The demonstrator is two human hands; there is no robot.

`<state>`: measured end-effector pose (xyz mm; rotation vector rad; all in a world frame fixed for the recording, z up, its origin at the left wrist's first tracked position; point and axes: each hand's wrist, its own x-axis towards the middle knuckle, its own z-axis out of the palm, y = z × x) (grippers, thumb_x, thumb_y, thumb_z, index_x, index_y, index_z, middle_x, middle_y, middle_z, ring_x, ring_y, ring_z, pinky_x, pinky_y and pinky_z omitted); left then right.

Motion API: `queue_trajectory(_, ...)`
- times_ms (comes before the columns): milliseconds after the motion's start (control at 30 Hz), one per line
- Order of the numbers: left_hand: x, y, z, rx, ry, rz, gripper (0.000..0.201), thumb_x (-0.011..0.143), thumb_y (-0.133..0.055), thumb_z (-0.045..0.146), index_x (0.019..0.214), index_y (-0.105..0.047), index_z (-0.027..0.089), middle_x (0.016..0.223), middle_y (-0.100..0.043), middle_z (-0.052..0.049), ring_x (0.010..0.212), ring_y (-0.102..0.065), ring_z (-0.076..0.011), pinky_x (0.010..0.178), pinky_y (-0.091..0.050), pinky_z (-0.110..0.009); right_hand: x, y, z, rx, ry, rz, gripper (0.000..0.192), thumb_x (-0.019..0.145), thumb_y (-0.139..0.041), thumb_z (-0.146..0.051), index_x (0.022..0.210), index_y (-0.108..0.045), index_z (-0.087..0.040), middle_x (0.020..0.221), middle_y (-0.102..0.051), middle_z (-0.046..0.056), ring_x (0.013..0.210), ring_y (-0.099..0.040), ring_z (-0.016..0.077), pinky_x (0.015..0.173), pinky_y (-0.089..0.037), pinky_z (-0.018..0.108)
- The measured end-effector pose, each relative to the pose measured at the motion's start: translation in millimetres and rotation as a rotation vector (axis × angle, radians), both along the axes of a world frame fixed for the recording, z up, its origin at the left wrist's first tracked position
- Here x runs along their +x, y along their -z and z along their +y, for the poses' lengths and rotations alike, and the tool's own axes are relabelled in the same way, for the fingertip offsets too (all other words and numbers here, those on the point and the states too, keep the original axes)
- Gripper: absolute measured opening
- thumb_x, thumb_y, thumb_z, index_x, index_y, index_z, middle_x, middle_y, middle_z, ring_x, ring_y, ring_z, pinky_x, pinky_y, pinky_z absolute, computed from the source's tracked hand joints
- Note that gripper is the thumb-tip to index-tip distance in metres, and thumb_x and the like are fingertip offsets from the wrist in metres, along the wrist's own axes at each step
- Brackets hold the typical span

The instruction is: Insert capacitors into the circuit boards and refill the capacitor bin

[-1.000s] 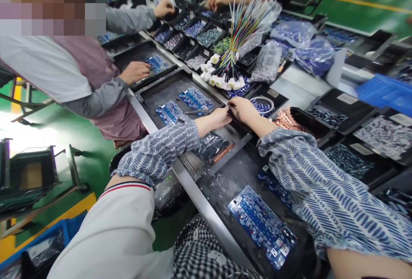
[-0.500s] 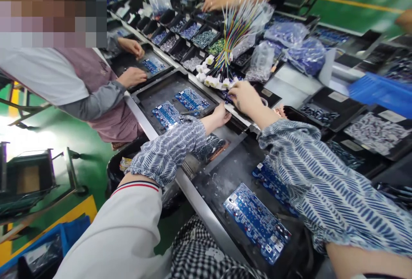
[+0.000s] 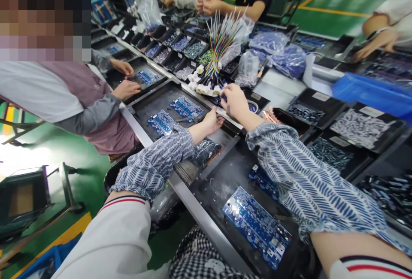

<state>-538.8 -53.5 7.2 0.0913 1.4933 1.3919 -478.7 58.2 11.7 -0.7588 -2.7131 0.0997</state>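
Left grip (image 3: 210, 122): bare, fingers loosely bent and thumb uppermost; whether a small part lies in it I cannot tell.
Right grip (image 3: 235, 102): bare, beyond the left grip and to its right, fingers bent downward; the fingertips are partly hidden, so I cannot tell whether they grasp anything.
White plastic connectors (image 3: 206, 89): just left of the right grip's fingertips; contact cannot be made out.
Bundle of thin multicoloured wires (image 3: 217, 56): fanning upward from the connectors, beyond both grips.
Silver metal rail (image 3: 233, 120): running between the two grips, below the right one.
Copper-coloured metal strips (image 3: 271, 116): in a black bin, near the right grip on its right.
Clear plastic bag of dark parts (image 3: 204, 152): below the left grip, near it.
Black rectangular tray (image 3: 146, 106): left of the left grip, bearing two populated blue circuit boards (image 3: 186, 108) lying flat, apart from each other.
Large blue circuit board (image 3: 255, 227): well below both grips, flat in a nearer black tray (image 3: 210, 191).
Dark blue circuit board (image 3: 262, 182): below the right grip, partly covered by the patterned blue-and-white sleeve (image 3: 309, 176).
Co-worker's hand (image 3: 128, 89): well left of the left grip, beside another blue board (image 3: 148, 76).
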Motion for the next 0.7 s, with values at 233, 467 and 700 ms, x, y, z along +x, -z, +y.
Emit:
queue_trajectory(233, -14.8, -23.0, 19.4, 0.179, 0.143, 0.53, 0.008, 0.102, -0.055, 0.018, 0.1, -0.063, 0.016, 0.105, -0.066, -0.008, 0.107, -0.064, -0.0177, 0.095, -0.05, -0.025, 46.6, -33.9, 22.4, -0.134, 0.128, 0.276, 0.058, 0.094, -0.051, -0.027, 0.148, -0.044, -0.006, 0.14, -0.055, 0.027, 0.128, -0.056, 0.0371, 0.112, -0.043, 0.058)
queue_trajectory(467, -34.2, -51.4, 48.5, -0.188, 0.646, 1.859, 0.042, 0.102, -0.032, 0.003, 0.133, -0.06, 0.003, 0.137, -0.058, -0.025, 0.134, -0.05, -0.0343, 0.11, -0.041, -0.044, 218.7, -45.6, -92.1, -0.154, -0.167, 0.098, 0.027, 0.097, -0.051, -0.035, 0.115, -0.066, -0.021, 0.112, -0.072, 0.012, 0.098, -0.073, 0.0277, 0.089, -0.061, 0.046)
queue_trajectory(700, -35.7, -77.1, 49.2, -0.259, 0.766, 1.811, 0.03, 0.105, -0.045, 0.012, 0.127, -0.065, 0.006, 0.132, -0.063, -0.02, 0.131, -0.056, -0.0295, 0.111, -0.045, -0.046, 427.0, -48.5, -245.8, -0.159, 0.242, 0.108, 0.018, 0.092, -0.057, -0.041, 0.108, -0.062, -0.048, 0.09, -0.079, 0.002, 0.074, -0.077, 0.0286, 0.063, -0.066, 0.04)
